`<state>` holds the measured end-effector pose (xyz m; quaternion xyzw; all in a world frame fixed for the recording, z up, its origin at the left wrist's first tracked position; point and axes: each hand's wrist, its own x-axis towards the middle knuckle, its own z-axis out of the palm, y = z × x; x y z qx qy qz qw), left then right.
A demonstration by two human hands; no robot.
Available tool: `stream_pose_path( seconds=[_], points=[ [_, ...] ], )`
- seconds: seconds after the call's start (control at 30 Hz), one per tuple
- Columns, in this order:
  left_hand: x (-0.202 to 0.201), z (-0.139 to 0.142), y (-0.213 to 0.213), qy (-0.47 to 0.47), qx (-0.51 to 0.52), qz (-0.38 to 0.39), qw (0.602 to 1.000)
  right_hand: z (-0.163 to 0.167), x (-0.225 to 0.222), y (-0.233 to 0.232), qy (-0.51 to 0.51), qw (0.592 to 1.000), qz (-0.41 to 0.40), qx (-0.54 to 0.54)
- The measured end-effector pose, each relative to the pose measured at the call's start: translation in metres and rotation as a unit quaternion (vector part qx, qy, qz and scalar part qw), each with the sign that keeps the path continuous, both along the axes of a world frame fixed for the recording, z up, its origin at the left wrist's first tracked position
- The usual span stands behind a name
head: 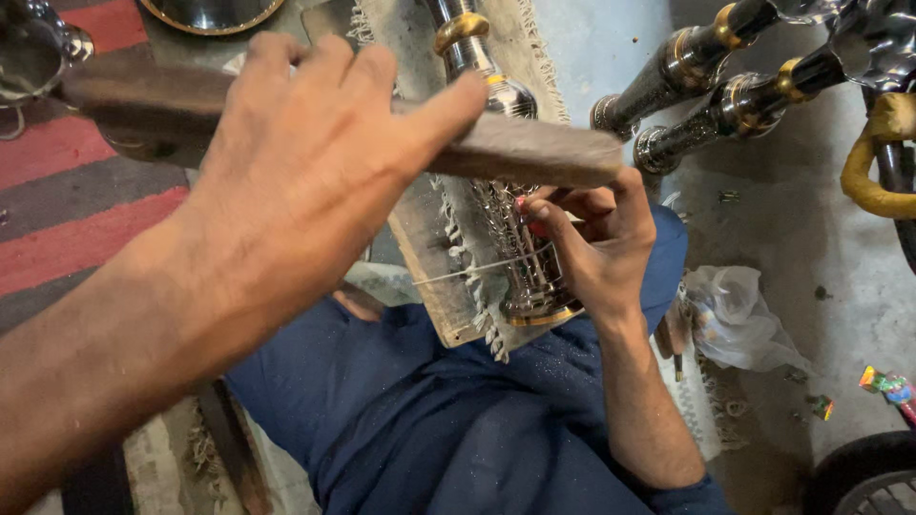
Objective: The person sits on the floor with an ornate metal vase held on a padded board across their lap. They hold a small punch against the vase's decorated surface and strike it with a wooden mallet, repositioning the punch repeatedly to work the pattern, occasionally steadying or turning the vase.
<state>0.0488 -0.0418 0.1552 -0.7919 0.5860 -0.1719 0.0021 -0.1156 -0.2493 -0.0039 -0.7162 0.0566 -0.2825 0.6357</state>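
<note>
I'm looking straight down over my knees, and my left hand (315,162) is up close to the camera, fingers wrapped shut around a dark wooden bat (515,148) held raised above the work. Below it, my right hand (596,243) is pinched closed on a small tool or punch, too hidden to name properly, pressed against the side of the engraved metal stem (520,253). That stem lies along a wooden board (429,257) covered by a fringed cloth (515,48), propped across my lap in the blue trousers (448,420). A thin wire or rod (477,269) crosses the stem near its lower brass ring. The patterned surface on the stem looks well covered in the part I can see, so I judge the chasing is some way along, though my right hand hides the spot being worked and I cannot tell how much remains. Two similar finished-looking stems (687,95) lie on the floor (821,248) to the right, beside a crumpled plastic bag (739,315).
</note>
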Motion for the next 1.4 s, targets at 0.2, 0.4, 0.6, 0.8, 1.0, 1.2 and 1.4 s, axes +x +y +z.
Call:
stream_pose_path(
  seconds=[0.2,0.4,0.6,0.8,1.0,1.2,1.4],
  points=[
    [0.001,-0.006,0.000,0.039,-0.005,0.004,0.999,0.000,0.000,0.000,0.022,1.000,-0.016,-0.005],
    [0.001,-0.006,0.005,0.028,-0.044,-0.008,0.999,-0.001,0.000,0.000,0.022,1.000,-0.012,0.006],
    [0.002,-0.007,0.006,0.111,-0.004,0.016,0.994,0.000,0.000,0.000,0.016,1.000,-0.021,-0.011],
    [0.001,-0.013,0.006,0.098,-0.050,0.001,0.994,0.000,0.000,-0.001,0.024,0.999,-0.028,-0.004],
    [0.002,-0.014,0.007,0.161,-0.059,0.014,0.985,-0.002,-0.003,-0.003,0.019,1.000,-0.012,-0.008],
    [0.000,-0.018,0.006,0.141,-0.085,0.017,0.986,-0.002,-0.003,-0.002,0.013,0.999,-0.019,-0.029],
    [0.002,-0.020,0.005,0.113,-0.108,-0.010,0.988,0.001,-0.001,-0.001,0.010,1.000,-0.013,-0.007]
  ],
)
